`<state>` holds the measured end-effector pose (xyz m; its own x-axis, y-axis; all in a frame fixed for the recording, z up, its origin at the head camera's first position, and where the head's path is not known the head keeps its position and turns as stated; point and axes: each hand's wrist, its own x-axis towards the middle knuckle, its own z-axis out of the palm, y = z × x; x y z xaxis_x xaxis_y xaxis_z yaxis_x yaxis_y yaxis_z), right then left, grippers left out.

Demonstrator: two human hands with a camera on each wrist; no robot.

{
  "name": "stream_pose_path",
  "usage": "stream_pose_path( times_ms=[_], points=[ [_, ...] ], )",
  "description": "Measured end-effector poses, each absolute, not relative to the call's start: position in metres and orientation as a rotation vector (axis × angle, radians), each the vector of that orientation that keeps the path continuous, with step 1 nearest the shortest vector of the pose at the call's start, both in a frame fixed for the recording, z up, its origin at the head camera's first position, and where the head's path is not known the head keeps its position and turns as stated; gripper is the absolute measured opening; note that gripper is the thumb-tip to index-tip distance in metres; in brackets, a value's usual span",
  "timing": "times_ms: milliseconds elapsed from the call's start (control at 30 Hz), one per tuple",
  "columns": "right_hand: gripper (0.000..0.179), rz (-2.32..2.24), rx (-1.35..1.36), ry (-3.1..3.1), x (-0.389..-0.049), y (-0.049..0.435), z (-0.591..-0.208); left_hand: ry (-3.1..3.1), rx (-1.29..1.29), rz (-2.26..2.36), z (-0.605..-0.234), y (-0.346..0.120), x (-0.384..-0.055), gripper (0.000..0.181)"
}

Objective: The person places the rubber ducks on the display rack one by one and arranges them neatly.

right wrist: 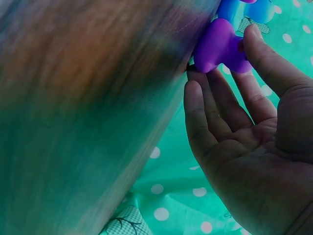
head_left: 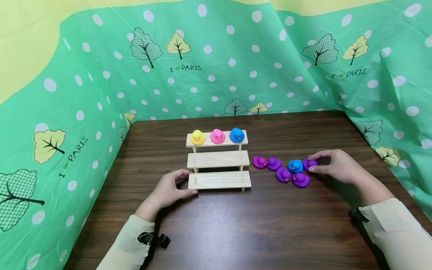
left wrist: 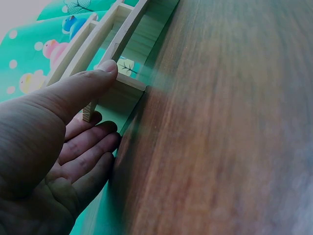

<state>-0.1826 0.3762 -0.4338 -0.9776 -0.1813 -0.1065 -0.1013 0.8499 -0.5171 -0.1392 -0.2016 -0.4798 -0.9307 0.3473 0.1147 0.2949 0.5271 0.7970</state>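
Note:
My left hand (head_left: 168, 189) grips the left end of the lowest step of a pale wooden three-step stand (head_left: 219, 180); in the left wrist view the thumb (left wrist: 105, 68) lies on that step's end, fingers below it. On the top step sit a yellow duck (head_left: 197, 137), a pink duck (head_left: 217, 136) and a blue duck (head_left: 237, 135) in a row. To the right, my right hand (head_left: 341, 167) pinches a purple duck (head_left: 308, 164) between thumb and fingers. Right beside that duck is another blue duck (head_left: 295, 165). The right wrist view shows the held purple duck (right wrist: 217, 46) close up.
A magenta duck (head_left: 259, 162) and several purple ducks (head_left: 273, 163) lie in a loose cluster on the dark wooden table (head_left: 222, 232), right of the stand. A green dotted cloth (head_left: 216, 75) with printed trees hangs behind the table and along both sides.

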Motion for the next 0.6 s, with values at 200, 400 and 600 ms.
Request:
stream_pose_path(
  times_ms=[200, 400, 600],
  points=[
    [0.051, -0.812, -0.205, 2.878, -0.182, 0.374, -0.43, 2.705, 0.567, 1.378, -0.48, -0.202, -0.139, 0.055],
    [0.05, -0.859, -0.208, 2.923, -0.181, 0.368, -0.423, 2.7, 0.566, 1.38, -0.48, -0.202, -0.138, 0.055],
    [0.048, -0.884, -0.211, 2.991, -0.18, 0.361, -0.416, 2.701, 0.56, 1.381, -0.479, -0.201, -0.139, 0.055]
  ],
)
